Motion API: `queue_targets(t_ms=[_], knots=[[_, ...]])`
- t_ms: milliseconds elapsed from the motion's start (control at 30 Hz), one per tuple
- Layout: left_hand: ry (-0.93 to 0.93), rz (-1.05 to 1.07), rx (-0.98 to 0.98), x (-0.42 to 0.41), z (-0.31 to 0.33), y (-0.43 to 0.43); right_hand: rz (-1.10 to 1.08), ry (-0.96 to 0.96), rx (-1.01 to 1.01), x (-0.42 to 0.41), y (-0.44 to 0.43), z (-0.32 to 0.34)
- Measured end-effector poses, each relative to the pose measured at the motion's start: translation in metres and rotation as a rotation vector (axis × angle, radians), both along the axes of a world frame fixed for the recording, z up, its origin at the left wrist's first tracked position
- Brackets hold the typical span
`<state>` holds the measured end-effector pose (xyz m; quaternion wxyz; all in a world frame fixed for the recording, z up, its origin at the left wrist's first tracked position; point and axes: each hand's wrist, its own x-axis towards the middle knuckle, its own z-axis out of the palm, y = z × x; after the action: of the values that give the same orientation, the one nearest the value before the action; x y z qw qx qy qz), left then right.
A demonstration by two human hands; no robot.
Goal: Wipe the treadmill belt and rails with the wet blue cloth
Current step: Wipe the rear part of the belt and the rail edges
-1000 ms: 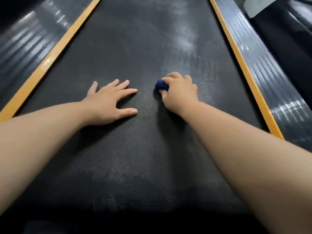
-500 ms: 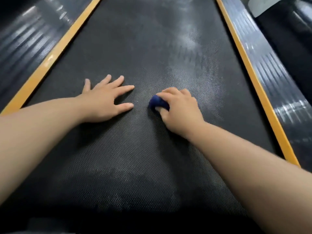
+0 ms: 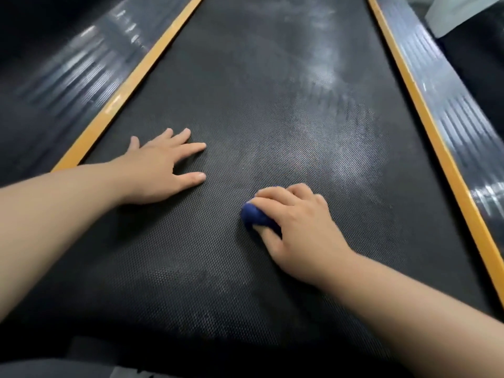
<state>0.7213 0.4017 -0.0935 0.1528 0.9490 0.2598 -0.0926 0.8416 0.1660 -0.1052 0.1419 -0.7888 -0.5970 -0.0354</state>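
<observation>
Dark and dimpled, the belt point(image 3: 259, 110) ran lengthwise away from the camera, its long axis pointing straight ahead, with pale streaks catching light toward its far right. Orange strips edged it on both sides, and beyond them lay the ribbed, glossy left rail point(image 3: 68, 77) and right rail point(image 3: 447, 105). The left hand point(image 3: 161, 170) rested flat on the belt near the left strip, fingers straight and spread, thumb held apart. The right hand point(image 3: 297, 227) sat nearer the camera at mid-belt, fingers and thumb curled round the cloth point(image 3: 255, 215), pressing it to the belt (only a small bunched blue lump showed, poking out leftward from under the knuckles, too wadded to give any long axis). A pale sheet point(image 3: 463, 12) showed in the far right corner.
</observation>
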Motion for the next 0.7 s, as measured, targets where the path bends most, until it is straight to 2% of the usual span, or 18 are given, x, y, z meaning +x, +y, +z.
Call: queue_targets(t_ms=[67, 200, 300, 367, 533, 633, 700], knots=[[0.032, 0.013, -0.019, -0.003, 0.000, -0.003, 0.021, -0.025, -0.028, 0.022, 0.017, 0.003], [0.052, 0.022, 0.018, -0.004, -0.007, -0.010, -0.223, -0.001, -0.135, 0.078, 0.080, 0.006], [0.039, 0.039, -0.010, -0.005, -0.006, -0.008, -0.326, 0.052, -0.122, 0.078, 0.101, 0.005], [0.019, 0.043, -0.046, -0.004, -0.006, -0.007, -0.296, 0.070, -0.080, 0.056, 0.087, 0.001], [0.020, 0.044, -0.063, -0.002, -0.004, -0.007, -0.009, 0.075, 0.047, -0.008, 0.023, -0.002], [0.027, 0.052, -0.072, -0.002, -0.002, -0.008, 0.054, 0.091, -0.020, 0.003, 0.026, 0.003], [0.034, 0.059, -0.080, -0.001, 0.000, -0.008, -0.015, 0.086, -0.058, 0.026, 0.050, 0.004]])
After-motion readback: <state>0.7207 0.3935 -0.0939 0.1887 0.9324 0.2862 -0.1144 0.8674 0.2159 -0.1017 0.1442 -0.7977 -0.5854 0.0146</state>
